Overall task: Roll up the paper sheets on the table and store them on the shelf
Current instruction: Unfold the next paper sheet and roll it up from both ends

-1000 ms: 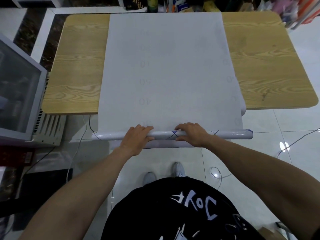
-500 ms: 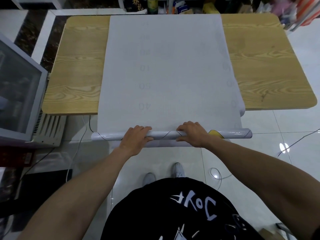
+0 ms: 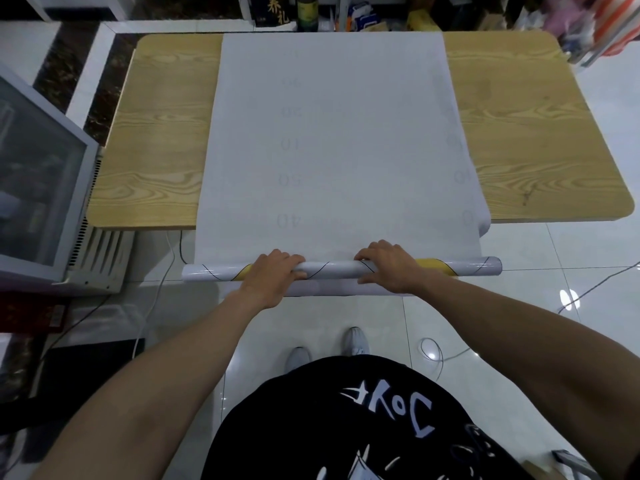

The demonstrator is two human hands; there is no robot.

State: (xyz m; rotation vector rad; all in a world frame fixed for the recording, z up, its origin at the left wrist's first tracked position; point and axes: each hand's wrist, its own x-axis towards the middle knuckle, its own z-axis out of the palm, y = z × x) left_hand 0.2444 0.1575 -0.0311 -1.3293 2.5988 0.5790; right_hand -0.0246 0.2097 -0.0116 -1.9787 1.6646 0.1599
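Note:
A large white paper sheet [image 3: 332, 140] lies face down across the wooden table [image 3: 159, 133], faint mirrored numbers showing through. Its near end hangs past the table's front edge and is wound into a glossy roll [image 3: 332, 270] with black lines and yellow patches. My left hand [image 3: 273, 277] grips the roll left of centre, fingers curled over its top. My right hand [image 3: 388, 268] grips it right of centre in the same way. A second sheet edge [image 3: 483, 223] peeks out under the first at the table's front right.
A glass-fronted cabinet [image 3: 38, 188] stands left of the table. Bottles and boxes [image 3: 308, 12] crowd shelving behind the far edge. Cables [image 3: 433, 355] trail over the white tiled floor near my feet [image 3: 329, 348].
The roll has turned away from me between my hands, taking in more sheet; blue crosses on its surface gave way to yellow patches and black lines. Both hands stayed on it.

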